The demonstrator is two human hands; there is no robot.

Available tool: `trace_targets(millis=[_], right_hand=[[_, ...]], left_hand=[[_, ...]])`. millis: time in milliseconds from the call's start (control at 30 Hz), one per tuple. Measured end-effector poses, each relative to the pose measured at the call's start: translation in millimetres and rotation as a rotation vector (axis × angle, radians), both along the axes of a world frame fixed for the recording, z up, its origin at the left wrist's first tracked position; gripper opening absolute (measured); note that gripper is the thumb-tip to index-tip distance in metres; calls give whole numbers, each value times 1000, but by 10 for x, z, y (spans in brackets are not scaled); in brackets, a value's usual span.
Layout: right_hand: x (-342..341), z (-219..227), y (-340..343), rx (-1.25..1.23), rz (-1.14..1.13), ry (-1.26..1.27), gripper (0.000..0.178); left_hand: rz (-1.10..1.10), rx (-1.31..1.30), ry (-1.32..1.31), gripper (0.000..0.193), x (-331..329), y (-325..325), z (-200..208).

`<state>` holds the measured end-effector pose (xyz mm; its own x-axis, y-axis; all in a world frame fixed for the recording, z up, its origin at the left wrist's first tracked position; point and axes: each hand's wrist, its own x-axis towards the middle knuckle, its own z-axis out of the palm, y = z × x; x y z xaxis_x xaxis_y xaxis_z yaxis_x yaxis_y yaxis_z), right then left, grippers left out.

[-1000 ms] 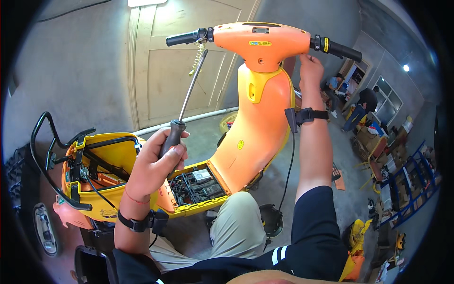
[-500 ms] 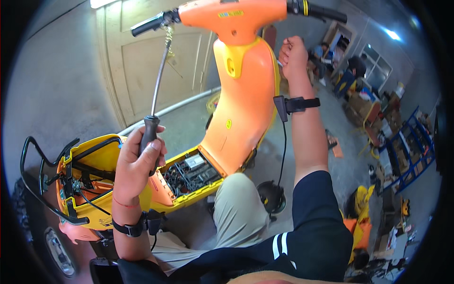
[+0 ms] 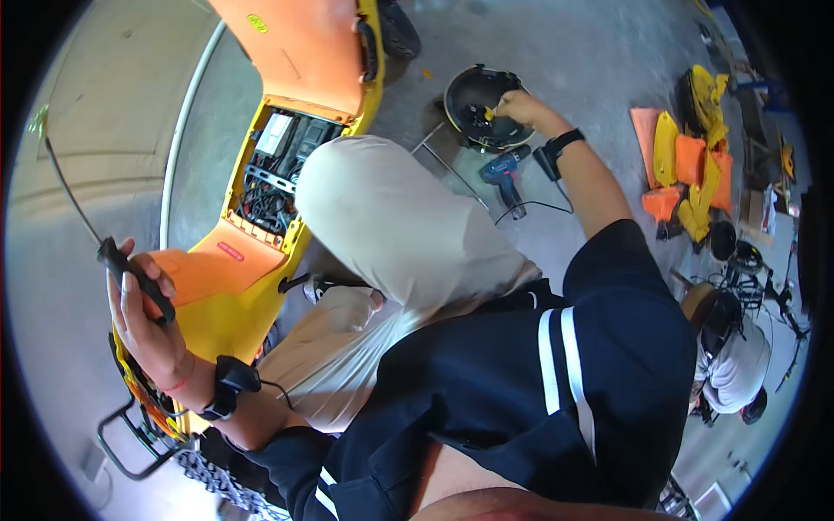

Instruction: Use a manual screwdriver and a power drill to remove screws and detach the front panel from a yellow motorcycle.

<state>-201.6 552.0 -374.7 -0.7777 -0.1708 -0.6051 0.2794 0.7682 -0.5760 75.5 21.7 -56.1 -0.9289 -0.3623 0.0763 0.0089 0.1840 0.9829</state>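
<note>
The view has swung down and to the right since half a second ago: the scooter (image 3: 308, 52), which filled the middle, now runs along the upper left, and its handlebar is out of the frame. The hands are well apart. At the left edge of the frame, the left hand (image 3: 143, 326) keeps the screwdriver (image 3: 133, 280) between thumb and fingers, its shaft slanting to the upper left.

The right hand (image 3: 519, 110) has changed most. Earlier it was curled beside the scooter's orange front; now it reaches into the black bowl (image 3: 469, 89) at upper middle, fingertips down among small pieces. Whether it grips any of them I cannot tell.

The bowl, before just beside the knee (image 3: 356, 178), now sits clear of it on the floor. A blue drill (image 3: 501, 176) has come into view just below the bowl, and orange and yellow panels (image 3: 691, 162) now lie at upper right.
</note>
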Motion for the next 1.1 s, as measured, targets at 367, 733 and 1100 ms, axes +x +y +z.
trace_targets(millis=[367,733,1100], right_hand=[[128,-1815,1018,4,-334,195,55],[-174,163,-600,-599,-260,-216,25],[669,2411,-2027,-972,415,109,27]], left_hand=[[74,-8,-167,37,-627,463,-241],[80,574,-158,36,-300,482,-369],[-159,244,-324,27,81,798,-264]])
